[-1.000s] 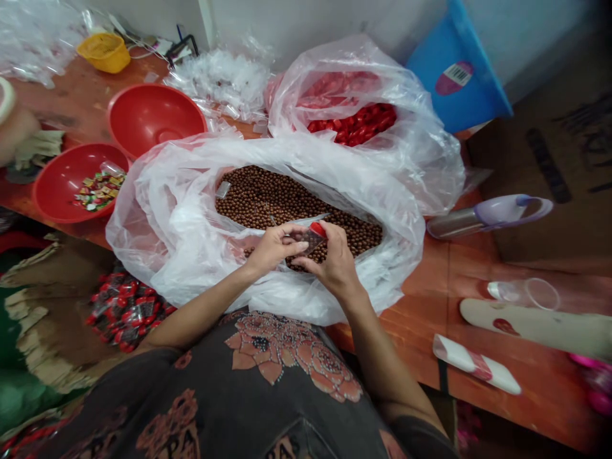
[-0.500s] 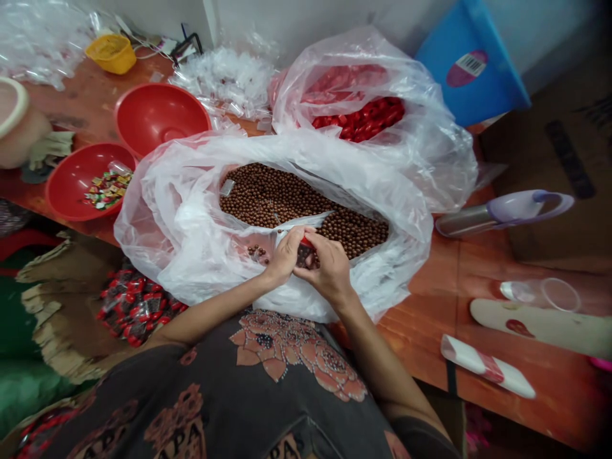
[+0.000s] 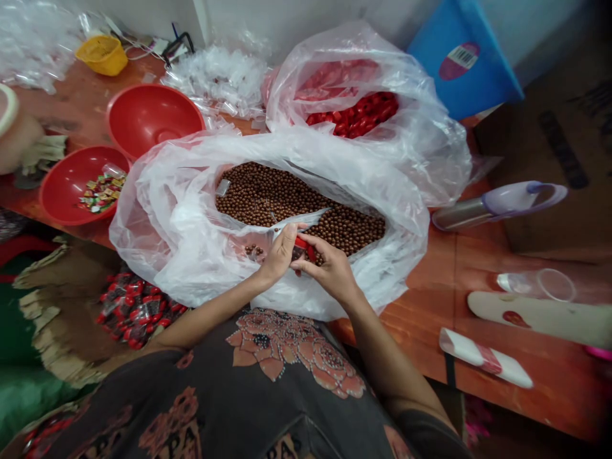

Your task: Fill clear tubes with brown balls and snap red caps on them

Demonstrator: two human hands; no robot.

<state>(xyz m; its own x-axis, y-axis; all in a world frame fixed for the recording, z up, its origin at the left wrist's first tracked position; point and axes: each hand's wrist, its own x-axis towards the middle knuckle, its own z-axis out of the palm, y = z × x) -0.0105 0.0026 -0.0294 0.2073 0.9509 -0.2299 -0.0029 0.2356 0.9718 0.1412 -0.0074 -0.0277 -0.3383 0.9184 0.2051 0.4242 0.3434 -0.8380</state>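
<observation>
My left hand [image 3: 278, 255] and my right hand [image 3: 329, 269] meet over the near rim of a big clear plastic bag [image 3: 167, 217] full of small brown balls [image 3: 272, 197]. Both pinch one small clear packet [image 3: 301, 245] with brown balls and a red piece inside; its open mouth sticks up to the right. Behind stands a second clear bag [image 3: 421, 140] holding red wrapped sweets [image 3: 358, 115].
Two red bowls [image 3: 153, 115] sit at the left, the nearer bowl [image 3: 62, 191] with mixed wrapped sweets. A pile of filled packets [image 3: 129, 306] lies below the table's edge. A purple-lidded flask [image 3: 497, 204], a clear cup [image 3: 540, 284] and a blue bin [image 3: 459, 64] are at the right.
The hands drew the small packet down and toward my body, and the fingers closed more tightly around it. The view shifted slightly.
</observation>
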